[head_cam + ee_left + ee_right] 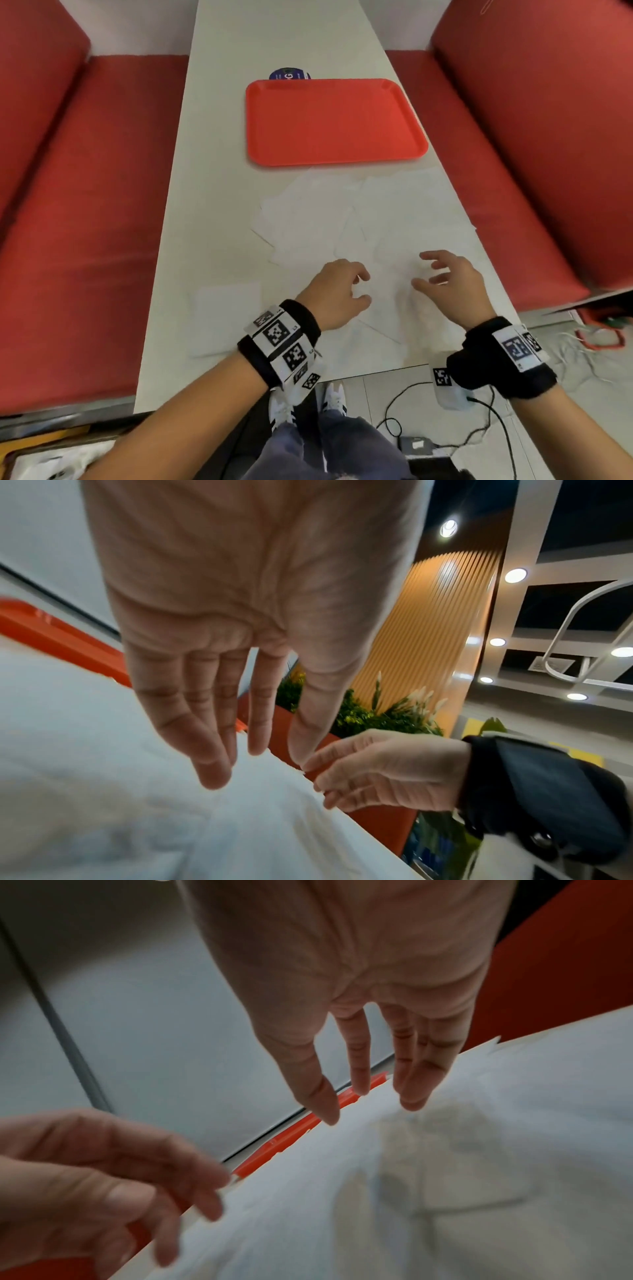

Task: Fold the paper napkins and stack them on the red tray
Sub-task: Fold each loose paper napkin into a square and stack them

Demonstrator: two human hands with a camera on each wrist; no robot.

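Observation:
A red tray [335, 120] lies bare at the middle of the white table [219, 205]; its rim also shows in the wrist views [51, 631] [308, 1131]. Several white paper napkins [359, 219] lie spread and overlapping between the tray and me. One flat napkin [226, 318] lies apart at the near left. My left hand [364, 287] and right hand [423, 270] hover side by side just above the nearest napkins, fingers relaxed, holding nothing. In the wrist views, the left hand [257, 764] and right hand [369, 1104] point down at the white paper [137, 804] [445, 1177].
Red padded benches [85, 222] [548, 154] flank the table. A dark blue round object [289, 73] peeks out behind the tray. The table's near edge is just under my wrists. On the floor at the right lie cables and a small box [418, 445].

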